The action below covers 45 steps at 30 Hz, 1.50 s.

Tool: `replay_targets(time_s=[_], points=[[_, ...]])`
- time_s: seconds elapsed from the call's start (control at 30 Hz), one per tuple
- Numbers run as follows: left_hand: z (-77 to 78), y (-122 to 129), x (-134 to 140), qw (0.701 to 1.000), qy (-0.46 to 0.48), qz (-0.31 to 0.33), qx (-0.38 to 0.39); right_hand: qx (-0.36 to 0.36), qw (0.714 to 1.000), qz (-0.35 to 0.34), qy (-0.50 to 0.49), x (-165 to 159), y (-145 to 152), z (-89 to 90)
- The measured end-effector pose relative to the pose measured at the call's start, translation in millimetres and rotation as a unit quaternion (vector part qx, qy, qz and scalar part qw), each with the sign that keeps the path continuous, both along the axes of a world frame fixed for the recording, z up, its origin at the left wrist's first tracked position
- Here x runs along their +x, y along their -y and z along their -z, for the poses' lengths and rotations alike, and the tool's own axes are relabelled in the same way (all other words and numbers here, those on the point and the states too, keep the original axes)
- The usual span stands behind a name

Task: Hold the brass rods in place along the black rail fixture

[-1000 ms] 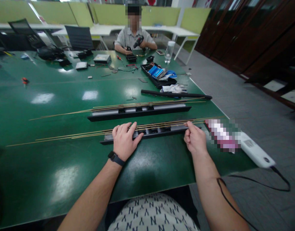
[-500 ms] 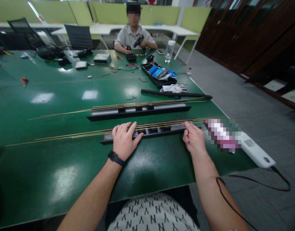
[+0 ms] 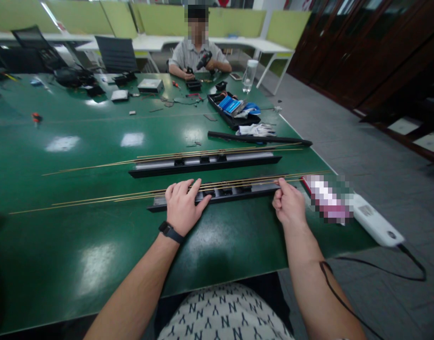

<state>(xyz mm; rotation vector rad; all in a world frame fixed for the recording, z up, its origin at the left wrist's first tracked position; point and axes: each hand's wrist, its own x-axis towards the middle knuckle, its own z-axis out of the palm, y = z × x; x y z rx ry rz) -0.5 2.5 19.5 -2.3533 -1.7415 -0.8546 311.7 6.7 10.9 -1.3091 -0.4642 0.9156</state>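
Several thin brass-coloured rods [image 3: 238,182] lie lengthwise over a long black-and-grey channel [image 3: 259,190] on the green table. My left hand [image 3: 183,203] rests on the channel's left part, fingers spread over the rods. At the channel's right end my right hand [image 3: 288,198] is closed, with thumb and forefinger pinching one of the rods. Parallel behind them lies a second channel [image 3: 203,166], with more thin rods [image 3: 174,155] along it.
A black tube [image 3: 252,138] and a white glove [image 3: 257,130] lie farther back, near a black tray [image 3: 220,111] of blue items. To the right are a pixelated pink packet [image 3: 326,200] and a white power strip [image 3: 376,222]. A person [image 3: 199,52] across the table holds a power drill [image 3: 204,60].
My right hand has moved a little to the right, drawing the pinched rod along; its left end has shifted right too. My left hand stays in place.
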Motion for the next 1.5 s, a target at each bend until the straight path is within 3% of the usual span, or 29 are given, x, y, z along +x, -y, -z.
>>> replay_targets(time_s=[0.43, 1.03, 1.5], points=[[2.8, -1.3, 0.0, 1.000, -0.004, 0.000, 0.008, -0.005, 0.998, -0.057, 0.020, -7.3, 1.7, 0.4], [0.3, -1.1, -0.8, 1.000, -0.012, 0.003, 0.013, 0.005, 1.000, -0.004, -0.009, -2.8, 0.2, -2.9], [2.0, -1.3, 0.0, 1.000, -0.005, 0.000, 0.012, -0.009, 0.998, -0.065, 0.021, -6.3, 1.2, 2.5]])
